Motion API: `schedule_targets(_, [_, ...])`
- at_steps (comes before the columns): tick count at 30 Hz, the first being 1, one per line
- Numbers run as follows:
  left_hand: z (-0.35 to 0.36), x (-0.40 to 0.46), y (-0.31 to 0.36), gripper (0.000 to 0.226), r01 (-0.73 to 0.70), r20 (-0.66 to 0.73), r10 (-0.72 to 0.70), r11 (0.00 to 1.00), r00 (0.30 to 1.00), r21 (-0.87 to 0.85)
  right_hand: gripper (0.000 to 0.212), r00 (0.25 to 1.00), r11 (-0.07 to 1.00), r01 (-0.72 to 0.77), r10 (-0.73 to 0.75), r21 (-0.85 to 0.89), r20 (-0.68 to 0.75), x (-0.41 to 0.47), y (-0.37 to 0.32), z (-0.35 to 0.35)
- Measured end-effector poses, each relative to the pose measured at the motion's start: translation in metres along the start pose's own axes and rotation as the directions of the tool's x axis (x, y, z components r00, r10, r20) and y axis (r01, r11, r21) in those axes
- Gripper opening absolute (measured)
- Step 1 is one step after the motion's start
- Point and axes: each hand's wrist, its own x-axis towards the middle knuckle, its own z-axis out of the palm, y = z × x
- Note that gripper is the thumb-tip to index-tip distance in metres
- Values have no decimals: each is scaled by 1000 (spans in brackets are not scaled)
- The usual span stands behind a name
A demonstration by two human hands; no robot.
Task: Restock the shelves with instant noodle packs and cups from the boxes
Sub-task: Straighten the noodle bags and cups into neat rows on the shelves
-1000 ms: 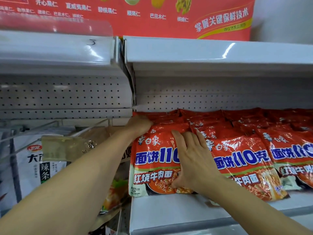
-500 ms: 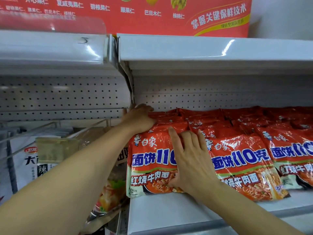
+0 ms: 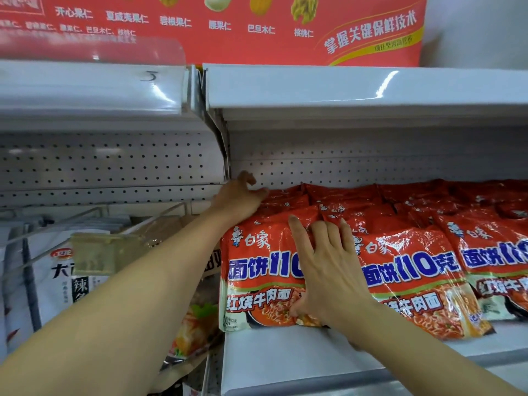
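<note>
Red-orange instant noodle packs lie in overlapping rows on the white shelf (image 3: 285, 364). The front left pack (image 3: 257, 270) sits at the shelf's left end, and a second pack (image 3: 411, 270) lies to its right. My right hand (image 3: 328, 272) presses flat on the front left pack with straight fingers, and its thumb rests near the pack's lower edge. My left hand (image 3: 240, 195) reaches to the back left corner. Its loosely curled fingers touch the top of the rear packs (image 3: 288, 198) and hold nothing.
The upper shelf (image 3: 343, 90) hangs low over the packs, with a red printed carton (image 3: 257, 27) on it. In the left bay, white snack bags (image 3: 57, 284) hang on wire hooks behind a price tag holder (image 3: 94, 252). More noodle packs (image 3: 491, 252) fill the right.
My left hand has moved up and back, from the front pack's top edge to the rear corner of the shelf. My right hand has stayed pressed on the front left pack.
</note>
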Motion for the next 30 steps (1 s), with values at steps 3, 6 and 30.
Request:
schedule_targets(3, [1,-17,-12,47,17,-137,-9,998,991,60,137,987,995,94,-95,15,132,3,5,-15])
schedule_targets(6, [-7,-42,-17,61,46,112,-46,999,993,3,134,977,991,118,-128,70,172,14,22,-27])
schedule_targets(30, [-6,-53,-21,62,154,-170,-143,987,975,53,34,953,823,-213,57,526,298,106,60,-16])
